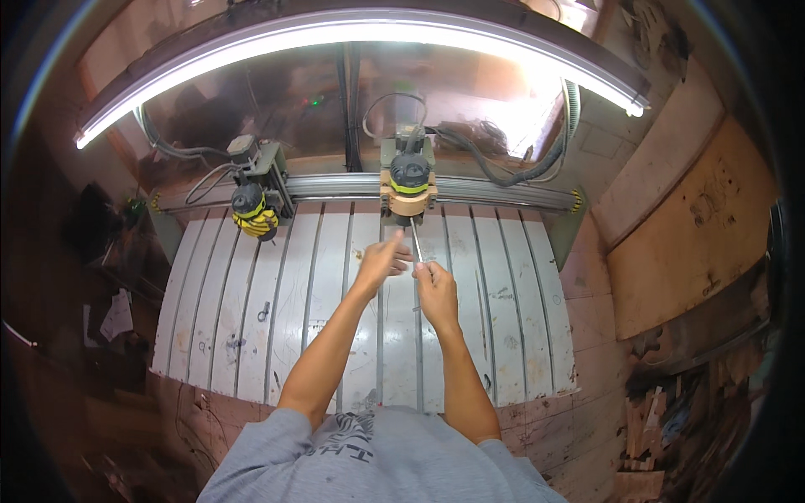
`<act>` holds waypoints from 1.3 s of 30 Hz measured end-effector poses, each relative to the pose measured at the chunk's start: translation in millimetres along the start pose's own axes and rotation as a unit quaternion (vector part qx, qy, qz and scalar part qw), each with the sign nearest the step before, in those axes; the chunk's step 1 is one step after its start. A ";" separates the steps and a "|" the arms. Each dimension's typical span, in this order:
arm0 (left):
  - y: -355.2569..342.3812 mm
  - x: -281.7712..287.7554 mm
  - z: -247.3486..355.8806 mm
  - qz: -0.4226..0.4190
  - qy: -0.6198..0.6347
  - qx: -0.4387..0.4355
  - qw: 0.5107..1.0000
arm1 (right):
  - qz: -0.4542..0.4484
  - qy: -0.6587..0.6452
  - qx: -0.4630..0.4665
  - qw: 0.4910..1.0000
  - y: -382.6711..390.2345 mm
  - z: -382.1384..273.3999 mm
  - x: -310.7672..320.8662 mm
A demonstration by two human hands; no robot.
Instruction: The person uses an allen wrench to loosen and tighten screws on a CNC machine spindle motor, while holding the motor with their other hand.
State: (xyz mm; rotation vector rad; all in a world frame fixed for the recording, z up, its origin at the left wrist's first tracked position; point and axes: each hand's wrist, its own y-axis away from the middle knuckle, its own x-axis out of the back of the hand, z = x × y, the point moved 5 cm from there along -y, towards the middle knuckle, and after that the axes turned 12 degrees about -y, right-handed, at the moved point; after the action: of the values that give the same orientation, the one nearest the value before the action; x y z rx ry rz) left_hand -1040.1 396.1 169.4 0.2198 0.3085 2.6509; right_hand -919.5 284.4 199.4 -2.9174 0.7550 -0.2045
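A dark router spindle (410, 172) with a yellow-green band sits in a wooden clamp (410, 204) on the machine's gantry, in the middle of the view. My right hand (437, 293) is closed around a slim silver wrench-like tool (418, 241). The tool's far end reaches up beside the lower end of the spindle; whether it touches is too small to tell. Just left of the tool, my left hand (386, 262) is raised below the spindle, its fingers apart and slightly blurred. Nothing shows in that hand.
A second spindle (248, 199) with a yellow-black lower part hangs from the gantry rail (327, 184) at left. Below lies the slotted white bed (335, 335), with a small metal piece (264, 311) on it. A bright tube lamp (369, 29) spans overhead. Wooden boards (692, 243) lean at right.
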 end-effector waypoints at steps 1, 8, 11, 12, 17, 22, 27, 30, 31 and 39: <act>6.3 -13.4 7.0 -0.030 0.010 -0.016 0.999 | -0.007 -0.016 -0.005 1.000 0.4 2.5 -0.5; 5.7 -19.7 -2.2 0.027 0.042 -0.054 0.997 | -0.055 -0.019 -0.045 0.997 16.9 7.6 1.8; 6.3 -9.7 -5.4 0.045 0.022 -0.055 0.997 | -0.066 -0.037 -0.053 0.996 25.5 13.7 0.3; 6.5 -7.3 -5.8 0.047 0.019 -0.054 0.997 | -0.065 -0.045 -0.049 0.996 27.4 14.9 -0.2; 8.2 5.7 -7.2 0.054 0.019 -0.045 0.997 | -0.062 -0.100 -0.110 0.987 37.0 16.4 -0.9; 19.6 6.7 -5.0 0.023 -0.016 -0.072 0.997 | -0.098 -0.012 -0.063 0.993 37.7 20.3 8.2; 32.3 -15.8 -2.3 -0.068 -0.126 -0.162 0.976 | -0.132 0.003 -0.015 0.991 38.9 15.2 11.4; 24.5 -16.6 24.4 -0.026 -0.187 -0.234 0.954 | -0.081 -0.041 -0.027 0.996 39.9 21.2 20.6; 13.9 -4.8 40.1 0.045 -0.189 -0.261 0.946 | -0.066 -0.032 -0.026 0.997 38.9 21.0 27.6; -45.4 34.1 155.4 0.251 -0.365 -0.297 0.846 | -0.010 -0.005 0.043 0.999 5.2 0.4 62.9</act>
State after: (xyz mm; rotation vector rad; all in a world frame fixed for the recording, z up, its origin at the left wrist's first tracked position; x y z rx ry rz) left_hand -1018.9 479.2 310.9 1.1766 -0.9175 2.7253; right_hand -867.3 249.1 204.5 -2.8428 0.6982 -0.2192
